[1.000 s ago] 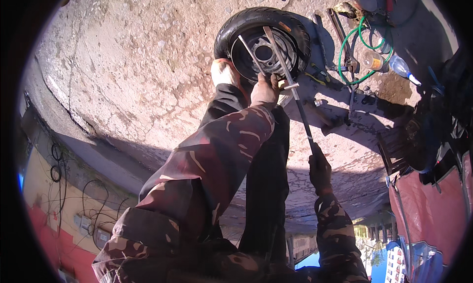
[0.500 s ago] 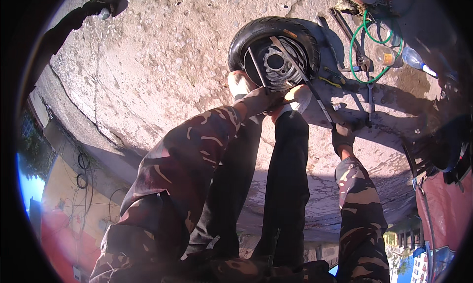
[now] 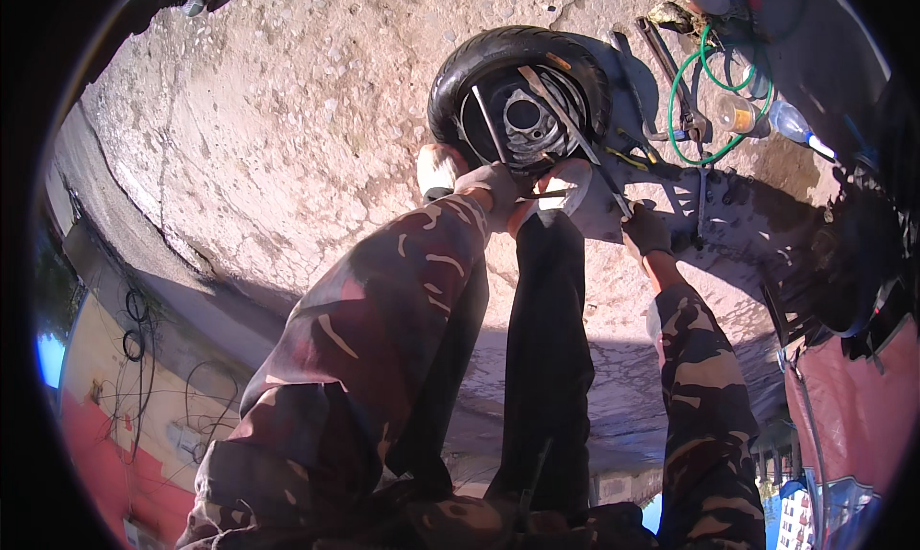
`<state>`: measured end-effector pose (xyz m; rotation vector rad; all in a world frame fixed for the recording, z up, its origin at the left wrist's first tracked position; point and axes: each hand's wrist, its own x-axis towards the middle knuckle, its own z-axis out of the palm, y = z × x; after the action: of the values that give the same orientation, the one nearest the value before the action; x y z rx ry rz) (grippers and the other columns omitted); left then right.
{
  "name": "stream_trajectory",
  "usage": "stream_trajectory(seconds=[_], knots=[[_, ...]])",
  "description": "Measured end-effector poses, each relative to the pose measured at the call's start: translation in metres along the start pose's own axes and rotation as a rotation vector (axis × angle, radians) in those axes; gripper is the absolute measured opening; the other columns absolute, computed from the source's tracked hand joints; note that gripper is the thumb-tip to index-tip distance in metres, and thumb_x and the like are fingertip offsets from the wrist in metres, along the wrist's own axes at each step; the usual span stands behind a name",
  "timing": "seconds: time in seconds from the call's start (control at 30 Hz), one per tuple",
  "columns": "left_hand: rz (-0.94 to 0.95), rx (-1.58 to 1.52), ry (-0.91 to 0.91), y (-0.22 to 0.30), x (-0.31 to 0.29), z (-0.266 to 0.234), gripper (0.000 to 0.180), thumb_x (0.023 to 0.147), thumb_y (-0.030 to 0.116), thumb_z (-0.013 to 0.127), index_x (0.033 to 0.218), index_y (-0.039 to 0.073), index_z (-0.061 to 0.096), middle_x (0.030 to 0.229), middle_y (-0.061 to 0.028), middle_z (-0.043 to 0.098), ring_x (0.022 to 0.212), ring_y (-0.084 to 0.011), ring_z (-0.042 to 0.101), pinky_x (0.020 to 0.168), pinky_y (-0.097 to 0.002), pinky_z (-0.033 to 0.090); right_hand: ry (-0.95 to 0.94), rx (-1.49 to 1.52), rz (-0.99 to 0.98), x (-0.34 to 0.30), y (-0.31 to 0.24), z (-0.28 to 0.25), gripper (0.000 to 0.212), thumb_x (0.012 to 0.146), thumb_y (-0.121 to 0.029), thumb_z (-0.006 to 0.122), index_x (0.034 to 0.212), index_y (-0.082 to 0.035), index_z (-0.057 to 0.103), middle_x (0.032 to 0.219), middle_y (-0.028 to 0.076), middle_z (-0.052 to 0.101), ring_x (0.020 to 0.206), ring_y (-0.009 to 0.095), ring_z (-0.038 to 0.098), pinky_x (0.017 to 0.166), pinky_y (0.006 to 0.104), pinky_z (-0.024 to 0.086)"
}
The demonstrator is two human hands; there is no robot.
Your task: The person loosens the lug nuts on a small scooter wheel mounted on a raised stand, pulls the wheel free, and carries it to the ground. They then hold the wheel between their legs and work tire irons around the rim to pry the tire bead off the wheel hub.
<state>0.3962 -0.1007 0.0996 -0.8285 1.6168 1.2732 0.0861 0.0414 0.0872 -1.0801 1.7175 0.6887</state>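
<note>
A black tyre [image 3: 479, 54] lies flat on the ground around a metal wheel rim [image 3: 539, 140], between and just beyond my shoes. My left hand [image 3: 491, 182], gloved, is closed around the lower end of a metal tyre lever [image 3: 488, 124] at the rim's near edge. A longer pry bar [image 3: 565, 117] slants across the wheel from the far side of the rim. Its near end is gripped by my gloved right hand [image 3: 645, 232], to the right of my leg. My left shoe [image 3: 440, 171] and right shoe [image 3: 572, 186] are by the tyre's near side.
Right of the wheel lie yellow-handled pliers [image 3: 628, 157], a large wrench [image 3: 692, 119], a slim spanner [image 3: 702, 202] and a green hose [image 3: 677, 80]. Past them are an amber-coloured jar [image 3: 736, 115] and a plastic bottle [image 3: 792, 123]. The ground is rough concrete [image 3: 316, 128].
My right hand has moved toward the wheel with the pry bar. My left hand stays near the rim, slightly farther forward, on the tyre lever. The whole view has shifted a little.
</note>
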Motion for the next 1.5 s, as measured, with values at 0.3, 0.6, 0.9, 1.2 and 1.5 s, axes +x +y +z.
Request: stream_trajectory(seconds=[0.3, 0.6, 0.9, 1.2, 1.5], knots=[[-0.104, -0.426, 0.137, -0.007, 0.009, 0.027, 0.044, 0.091, 0.050, 0.067, 0.113, 0.014, 0.078, 0.107, -0.0176, 0.077, 0.102, -0.0343, 0.074, 0.082, -0.0444, 0.060, 0.110, 0.320, -0.411, -0.021, -0.124, -0.014, 0.051, 0.092, -0.044, 0.065, 0.131, -0.011, 0.070, 0.134, 0.021, 0.065, 0.111, 0.039, 0.068, 0.099, 0.0473, 0.053], [-0.044, -0.435, 0.063, -0.022, -0.009, 0.010, 0.060, 0.099, 0.061, 0.054, 0.115, 0.008, 0.077, 0.111, -0.0186, 0.076, 0.106, -0.0335, 0.073, 0.091, -0.0436, 0.056, 0.171, -0.021, -0.451, -0.039, -0.185, 0.002, 0.038, 0.085, -0.046, 0.074, 0.113, -0.020, 0.073, 0.107, 0.010, 0.072, 0.098, 0.033, 0.070, 0.087, 0.0477, 0.055], [-0.119, -0.659, 0.442, -0.076, -0.006, -0.013, 0.062, 0.098, 0.061, 0.056, 0.126, 0.007, 0.072, 0.125, -0.0228, 0.071, 0.119, -0.0401, 0.067, 0.101, -0.0470, 0.052, 0.406, -0.024, -0.475, -0.026, -0.176, 0.011, 0.031, 0.081, -0.035, 0.080, 0.107, -0.019, 0.076, 0.108, 0.010, 0.071, 0.106, 0.033, 0.067, 0.090, 0.0466, 0.053], [-0.088, -0.817, 0.468, -0.132, -0.003, -0.024, 0.065, 0.094, 0.060, 0.065, 0.128, 0.005, 0.070, 0.119, -0.0175, 0.075, 0.110, -0.0305, 0.072, 0.094, -0.0412, 0.054, 0.239, -0.060, -0.244, -0.010, -0.209, 0.013, 0.027, 0.087, -0.033, 0.070, 0.107, -0.019, 0.080, 0.118, 0.014, 0.071, 0.120, 0.037, 0.061, 0.105, 0.0531, 0.045], [-0.118, -0.962, 0.364, -0.154, -0.052, 0.037, 0.061, 0.096, 0.054, 0.065, 0.128, 0.002, 0.070, 0.124, -0.0162, 0.074, 0.119, -0.0289, 0.068, 0.103, -0.0388, 0.050, 0.100, -0.187, -0.078, -0.007, -0.230, 0.029, 0.035, 0.100, -0.038, 0.052, 0.109, -0.015, 0.077, 0.120, 0.012, 0.074, 0.117, 0.035, 0.068, 0.112, 0.0565, 0.037]])
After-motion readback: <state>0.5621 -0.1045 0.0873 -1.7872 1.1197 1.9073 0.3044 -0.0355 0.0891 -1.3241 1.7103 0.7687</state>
